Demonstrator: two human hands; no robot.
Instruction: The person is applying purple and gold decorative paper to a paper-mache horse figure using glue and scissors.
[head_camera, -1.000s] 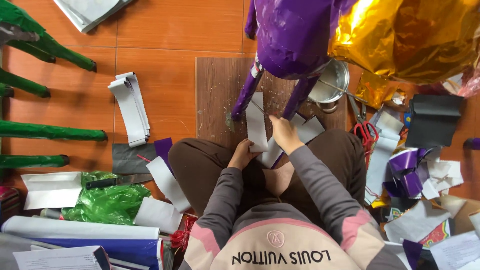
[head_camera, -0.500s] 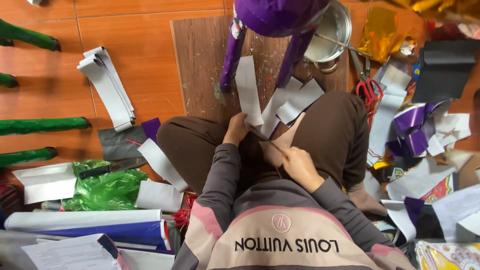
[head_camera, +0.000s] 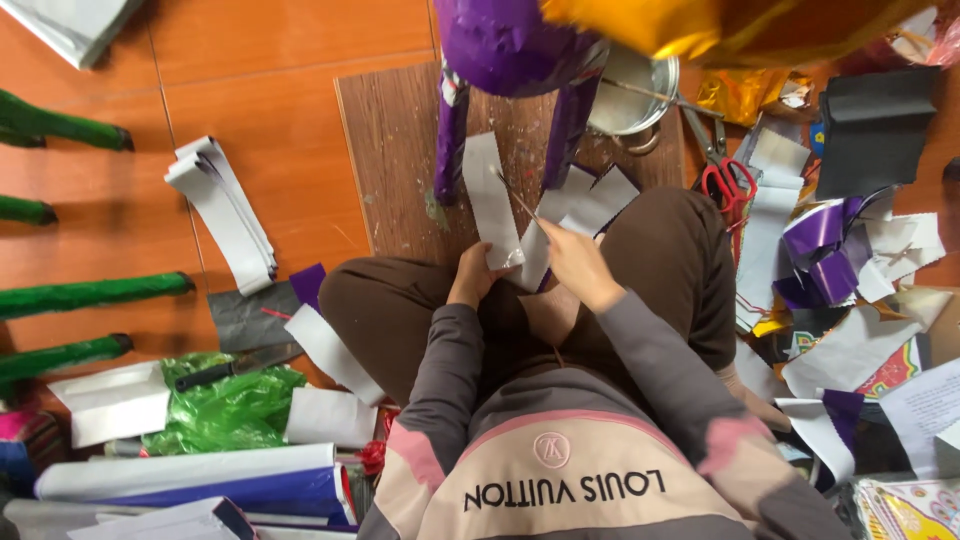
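Pinching white paper strips (head_camera: 497, 205), probably both hands.

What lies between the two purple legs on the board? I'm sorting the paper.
In the head view, a white paper strip stands between the purple legs, held by the left hand.

Looks like a home craft workshop, paper-model making, work done on the floor (head_camera: 270, 90), orange-brown tiles, no table. Person sits cross-legged among materials. A wooden board (head_camera: 400, 150) serves as work surface, speckled w/ paint or glue. On it stands a purple paper-covered figure (head_camera: 510, 50) w/ legs; gold foil (head_camera: 720, 25) beside it. Green-wrapped sticks (head_camera: 70, 295) lie at the left. White paper strips (head_camera: 220, 210) stacked, paper rolls (head_camera: 190, 475) in front, purple and black scraps (head_camera: 830, 250) at the right. Tools: red-handled scissors (head_camera: 725, 180), metal pot (head_camera: 635, 95), a knife (head_camera: 235, 365) near a green plastic bag (head_camera: 225, 405).
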